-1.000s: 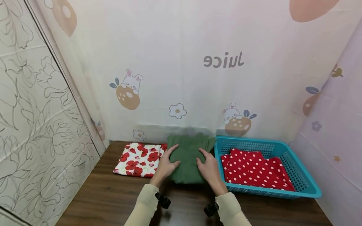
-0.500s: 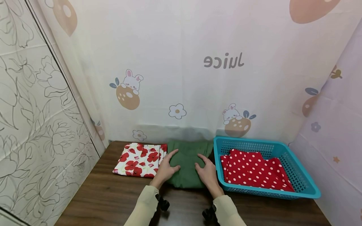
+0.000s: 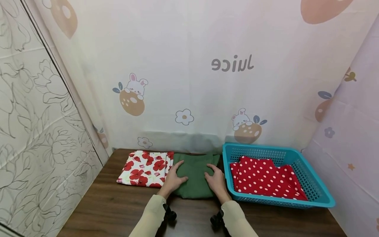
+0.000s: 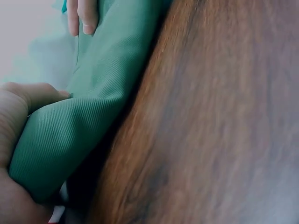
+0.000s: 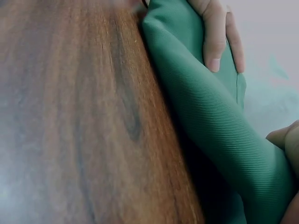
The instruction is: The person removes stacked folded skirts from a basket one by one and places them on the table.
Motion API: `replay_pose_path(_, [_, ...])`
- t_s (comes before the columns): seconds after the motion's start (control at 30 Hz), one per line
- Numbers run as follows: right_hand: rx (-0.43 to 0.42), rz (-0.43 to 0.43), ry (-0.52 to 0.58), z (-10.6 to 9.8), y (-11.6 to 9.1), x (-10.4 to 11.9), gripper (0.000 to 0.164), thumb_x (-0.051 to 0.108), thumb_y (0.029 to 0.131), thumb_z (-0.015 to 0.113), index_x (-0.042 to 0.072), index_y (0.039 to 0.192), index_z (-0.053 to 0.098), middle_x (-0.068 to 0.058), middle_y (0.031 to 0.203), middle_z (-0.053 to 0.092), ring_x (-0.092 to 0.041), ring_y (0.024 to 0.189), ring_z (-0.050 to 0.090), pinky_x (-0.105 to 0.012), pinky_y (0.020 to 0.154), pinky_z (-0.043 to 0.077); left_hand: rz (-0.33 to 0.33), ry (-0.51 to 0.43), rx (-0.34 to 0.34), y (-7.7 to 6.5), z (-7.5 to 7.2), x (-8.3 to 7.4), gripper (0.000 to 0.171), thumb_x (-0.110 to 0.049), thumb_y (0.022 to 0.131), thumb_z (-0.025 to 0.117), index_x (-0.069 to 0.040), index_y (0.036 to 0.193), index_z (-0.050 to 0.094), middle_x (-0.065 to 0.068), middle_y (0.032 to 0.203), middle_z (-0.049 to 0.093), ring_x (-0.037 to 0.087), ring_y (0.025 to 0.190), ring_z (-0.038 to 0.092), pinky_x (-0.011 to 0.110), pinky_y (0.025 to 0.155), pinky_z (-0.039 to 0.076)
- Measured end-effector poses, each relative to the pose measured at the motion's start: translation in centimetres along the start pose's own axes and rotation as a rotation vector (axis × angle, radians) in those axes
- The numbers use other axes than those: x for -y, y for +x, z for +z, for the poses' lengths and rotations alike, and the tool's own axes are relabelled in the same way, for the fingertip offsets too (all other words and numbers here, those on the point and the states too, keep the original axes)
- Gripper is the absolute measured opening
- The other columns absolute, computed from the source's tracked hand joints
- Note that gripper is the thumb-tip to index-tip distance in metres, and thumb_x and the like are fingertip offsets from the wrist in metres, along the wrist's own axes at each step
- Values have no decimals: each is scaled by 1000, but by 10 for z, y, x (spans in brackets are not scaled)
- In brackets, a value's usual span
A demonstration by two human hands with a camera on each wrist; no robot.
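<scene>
A folded green cloth (image 3: 193,177) with a fine ribbed weave lies between both hands. My left hand (image 3: 173,179) grips its left side, the thumb (image 4: 42,95) over the top in the left wrist view. On the opposite side my right hand (image 3: 216,180) holds the cloth the same way, its thumb partly cut off at the edge of the right wrist view. The near fold of the cloth shows a dark gap above the wooden table (image 5: 93,116). Left of it, a folded white cloth with red flowers (image 3: 145,169) is partly covered by my left hand.
Just right of my right hand stands a turquoise plastic basket (image 3: 321,187), holding a folded red cloth with white dots (image 3: 266,179). A printed curtain (image 3: 189,82) hangs along the table's back edge. Another patterned sheet (image 3: 44,115) borders the left side.
Both hands have brought the green cloth down and slightly toward me, away from the curtain. The flowered cloth and the basket stay in place; the head view shifts slightly.
</scene>
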State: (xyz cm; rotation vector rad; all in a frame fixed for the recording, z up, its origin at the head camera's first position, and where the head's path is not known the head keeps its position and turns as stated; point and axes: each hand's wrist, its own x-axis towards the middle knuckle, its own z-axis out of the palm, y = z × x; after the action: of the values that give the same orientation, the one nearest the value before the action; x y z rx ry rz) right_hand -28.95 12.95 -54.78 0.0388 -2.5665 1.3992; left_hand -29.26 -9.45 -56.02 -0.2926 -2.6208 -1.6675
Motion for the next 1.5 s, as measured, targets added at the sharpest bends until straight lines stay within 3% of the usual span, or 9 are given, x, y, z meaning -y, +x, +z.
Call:
replay_pose_path(0.23, [70, 23, -13, 9, -1, 4, 42, 7, 95, 70, 1, 137, 63, -24, 141, 61, -45, 127, 59, -59, 99, 52, -16, 81, -17, 0, -14, 13, 79, -18, 88, 81, -13, 157, 43, 29, 154, 41, 49, 137, 46, 65, 105, 43])
replay_pose_path(0.4, [118, 29, -2, 11, -3, 10, 45, 8, 96, 70, 2, 140, 60, -24, 145, 57, -46, 130, 56, -60, 100, 51, -6, 104, -17, 2, -23, 14, 78, -14, 87, 81, -9, 156, 44, 31, 151, 44, 49, 133, 50, 65, 103, 44])
replay_pose_path(0.57, [93, -1, -26, 10, 2, 8, 45, 6, 96, 70, 1, 139, 61, -25, 142, 59, -46, 129, 56, -59, 101, 50, 18, 148, -6, 8, -19, 11, 78, -15, 87, 81, -7, 156, 44, 34, 153, 41, 52, 136, 46, 66, 103, 44])
replay_pose_path(0.77, [58, -82, -91, 7, 7, 5, 42, 5, 94, 71, -1, 135, 64, -27, 129, 64, -43, 115, 63, -57, 96, 53, -17, 152, -10, 11, -12, 4, 79, -13, 87, 81, -10, 156, 44, 34, 159, 32, 54, 140, 41, 68, 104, 43])
replay_pose_path(0.93, [50, -76, -119, 5, 7, 5, 40, 4, 94, 71, -1, 133, 65, -30, 130, 59, -45, 116, 60, -58, 96, 52, -17, 163, -35, 11, -13, -2, 76, -11, 85, 82, -6, 152, 47, 36, 160, 27, 56, 142, 37, 68, 105, 42])
replay_pose_path(1.13, [19, -59, -171, 4, 5, 9, 37, 6, 94, 71, 1, 130, 67, -33, 149, 43, -51, 132, 47, -63, 105, 45, 37, 171, -50, 10, -20, -9, 68, -8, 86, 80, -5, 148, 52, 33, 163, 24, 55, 145, 33, 68, 106, 42])
replay_pose_path(1.33, [-13, -71, -203, 3, 1, 18, 37, 10, 94, 71, 2, 131, 66, -32, 153, 41, -53, 136, 42, -67, 106, 41, 101, 165, -46, 10, -26, -17, 63, -7, 87, 77, -7, 146, 56, 28, 166, 22, 54, 149, 28, 69, 106, 42])
replay_pose_path(1.5, [-10, -85, -161, 2, -1, 31, 53, 15, 96, 70, 5, 146, 53, -29, 157, 37, -51, 145, 33, -69, 111, 36, 152, 216, -37, 9, -31, -25, 62, -11, 89, 76, -5, 147, 55, 28, 165, 25, 54, 148, 30, 72, 109, 37])
